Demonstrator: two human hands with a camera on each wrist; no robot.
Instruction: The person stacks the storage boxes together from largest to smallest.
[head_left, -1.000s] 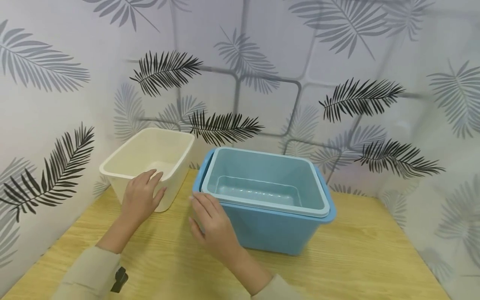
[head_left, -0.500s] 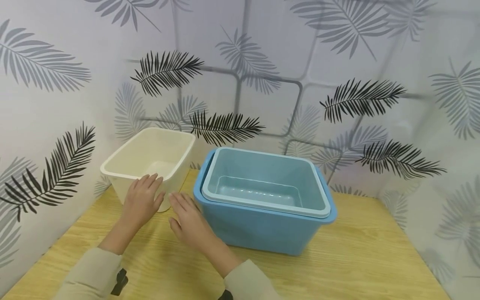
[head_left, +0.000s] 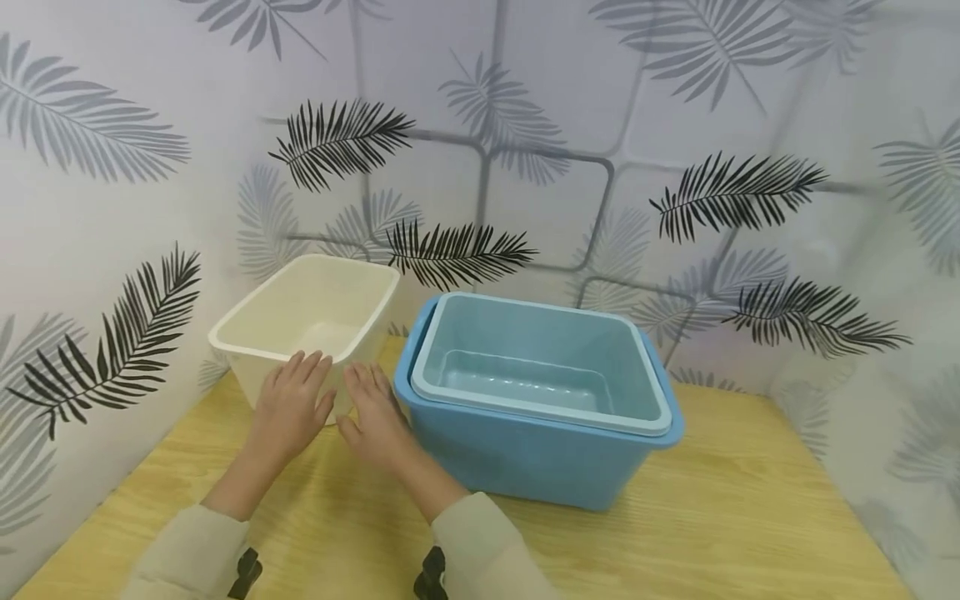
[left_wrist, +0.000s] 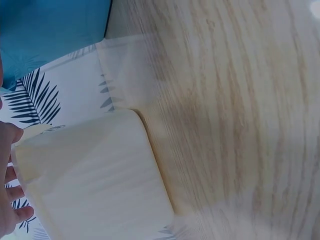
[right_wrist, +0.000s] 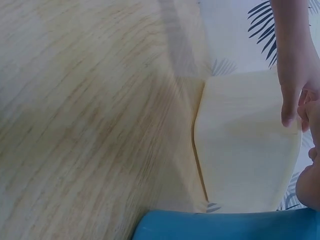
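Note:
A cream plastic bin [head_left: 285, 308] stands at the back left of the table, its opening upward. My left hand [head_left: 292, 408] lies at its near rim, with extended fingertips over the edge and the thumb low, outside the wall. Beside it, my right hand [head_left: 375, 417] reaches to the near right corner of the same rim, fingers stretched out together. In the right wrist view the left hand [right_wrist: 297, 65] hangs over the bin's outer wall [right_wrist: 245, 145], and the right hand [right_wrist: 311, 170] shows at the right edge. Neither hand holds anything.
Right of the cream bin stands a blue bin [head_left: 525, 467], with a lighter blue bin [head_left: 540, 333] nested inside it. My right hand is close to the blue bin's left side. A leaf-patterned wall [head_left: 562, 125] bounds the wooden table [head_left: 720, 517] at the back and sides.
My right hand has moved left from the blue bin's corner to the cream bin's rim, next to the left hand. The left hand stays at that rim; the bins have not moved.

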